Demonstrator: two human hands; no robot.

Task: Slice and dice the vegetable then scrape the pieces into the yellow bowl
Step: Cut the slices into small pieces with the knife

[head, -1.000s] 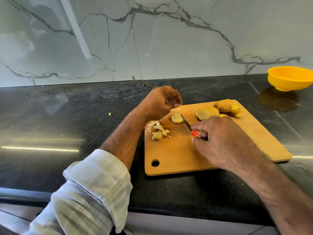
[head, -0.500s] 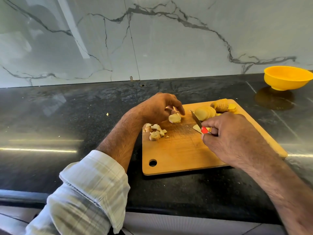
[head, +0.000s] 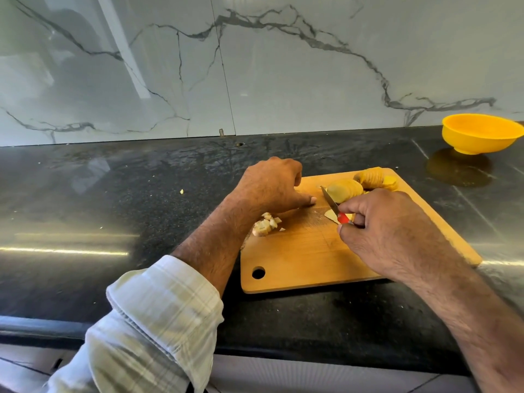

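On the wooden cutting board (head: 312,256) at centre right of the frame, a small knife (head: 330,202) with a red handle is held in the right hand (head: 388,234), whose grip is curled tight round the handle; the blade points toward the upper left. The left hand (head: 272,185) rests on the board's upper left part, fingers curled under, thumb flat on the wood; whether a slice is pinned beneath it cannot be told. The vegetable, a pale yellow root cut into a fan of slices (head: 346,190), lies at the board's far edge, just beyond the blade tip, with a further sliced piece (head: 371,178) behind it. A small heap of diced pieces (head: 266,224) sits at the board's left edge. The yellow bowl (head: 482,133) stands well apart on the dark worktop (head: 113,211) at upper right.

The slices are judged light, firm and probably damp, so sliding under the blade is likely; each is best held flat by its edges, fingertips tucked back.
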